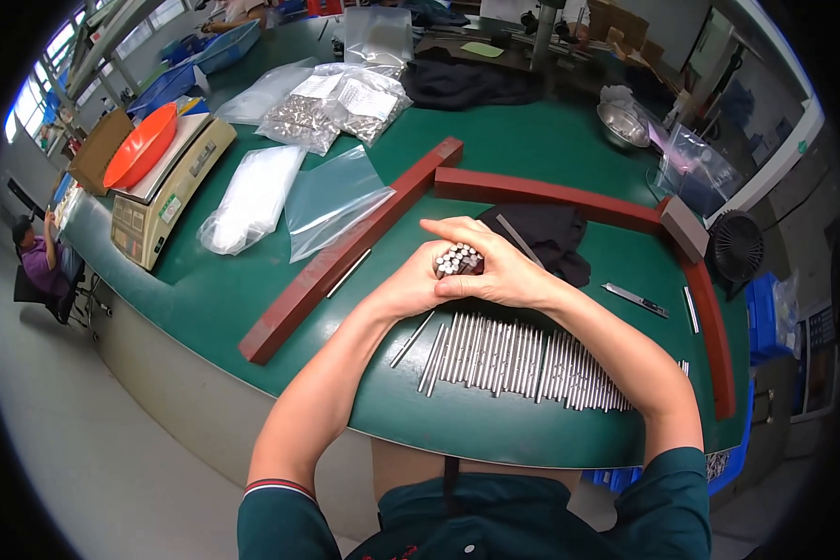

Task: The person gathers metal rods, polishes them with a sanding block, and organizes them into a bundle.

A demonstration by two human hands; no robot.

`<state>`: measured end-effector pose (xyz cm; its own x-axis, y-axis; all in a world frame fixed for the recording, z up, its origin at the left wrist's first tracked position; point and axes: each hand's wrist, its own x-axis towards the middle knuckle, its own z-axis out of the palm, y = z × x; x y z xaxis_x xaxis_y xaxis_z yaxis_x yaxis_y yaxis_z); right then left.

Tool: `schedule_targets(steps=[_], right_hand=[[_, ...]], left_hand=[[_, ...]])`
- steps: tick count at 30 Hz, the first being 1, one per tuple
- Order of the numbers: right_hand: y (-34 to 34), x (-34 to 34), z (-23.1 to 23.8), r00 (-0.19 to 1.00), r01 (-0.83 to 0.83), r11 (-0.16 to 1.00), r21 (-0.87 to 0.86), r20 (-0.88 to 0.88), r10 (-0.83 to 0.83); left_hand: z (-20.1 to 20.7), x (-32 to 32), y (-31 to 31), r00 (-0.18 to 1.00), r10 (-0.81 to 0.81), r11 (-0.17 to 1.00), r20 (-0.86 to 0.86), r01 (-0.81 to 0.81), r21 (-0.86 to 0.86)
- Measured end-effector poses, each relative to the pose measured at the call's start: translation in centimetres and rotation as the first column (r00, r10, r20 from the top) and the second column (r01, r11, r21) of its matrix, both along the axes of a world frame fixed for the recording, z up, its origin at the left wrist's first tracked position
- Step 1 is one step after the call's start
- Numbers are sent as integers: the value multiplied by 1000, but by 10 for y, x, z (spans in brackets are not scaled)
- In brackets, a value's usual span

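Observation:
A bundle of thin metal rods stands with its round ends facing up between my two hands. My left hand wraps round its left side, and my right hand closes round its right side, thumb across the near side. The lower part of the bundle is hidden by my fingers. Just below my hands, several loose metal rods lie side by side in a row on the green table. A black cloth lies crumpled behind my right hand, with a flat metal strip on it.
Dark red wooden bars frame the work area. A utility knife lies at right, near a small black fan. Plastic bags, filled bags of metal parts and a scale with an orange tray stand left. Another person sits far left.

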<state>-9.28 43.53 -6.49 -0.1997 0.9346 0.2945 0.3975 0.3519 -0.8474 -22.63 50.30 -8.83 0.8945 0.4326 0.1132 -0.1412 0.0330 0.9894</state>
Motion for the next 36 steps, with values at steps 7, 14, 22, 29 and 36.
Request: schedule_targets(steps=[7,14,22,29,36], right_hand=[[6,3,3,984,-179,978,-109,-12,179],[6,0,3,980,-199,975,-103,-20,198],[4,-5,10,991,-124,989,-75,-63,120],[12,-3,-4,986,-117,991,-64,-126,109],[16,-12,-13,977,-52,992,115,-199,75]], left_hand=[[1,-7,2,988,16,987,-154,9,158],[-3,-11,4,973,19,987,-231,19,159],[4,-7,3,994,65,973,-85,-44,226],[-15,-8,15,983,94,985,-158,-69,160],[-10,-9,13,947,200,954,-253,-130,269]])
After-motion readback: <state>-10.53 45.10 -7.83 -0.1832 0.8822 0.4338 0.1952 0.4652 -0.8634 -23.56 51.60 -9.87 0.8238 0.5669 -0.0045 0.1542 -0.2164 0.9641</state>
